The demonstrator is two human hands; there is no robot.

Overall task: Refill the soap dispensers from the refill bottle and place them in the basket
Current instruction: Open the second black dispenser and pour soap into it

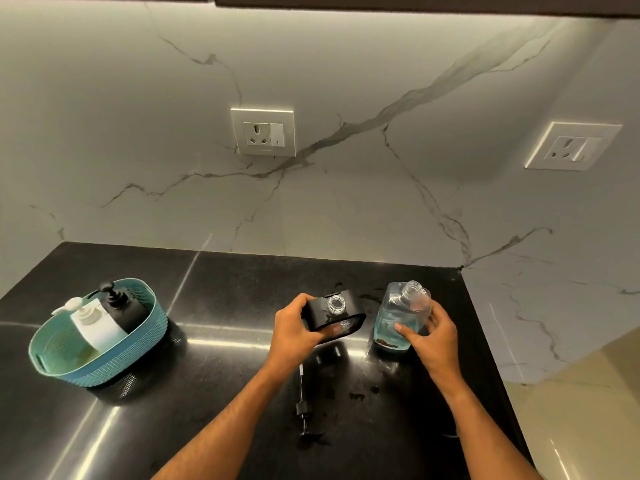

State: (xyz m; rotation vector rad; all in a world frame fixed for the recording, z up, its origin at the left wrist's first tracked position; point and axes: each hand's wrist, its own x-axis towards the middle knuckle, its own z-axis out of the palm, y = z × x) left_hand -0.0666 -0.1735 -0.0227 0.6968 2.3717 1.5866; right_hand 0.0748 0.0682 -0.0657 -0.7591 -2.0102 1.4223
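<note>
A black soap dispenser with an open threaded neck stands on the dark counter, and my left hand grips its left side. To its right stands a clear refill bottle, uncapped, with blue liquid in its lower part. My right hand holds this bottle from the right and front. A black pump head with its tube lies on the counter between my forearms. At the left, a teal woven basket holds a white dispenser and a black dispenser, both with pumps on.
The black counter ends at a marble wall behind and a marble side wall on the right. Small dark drops lie near the pump head. Two wall sockets sit above the counter.
</note>
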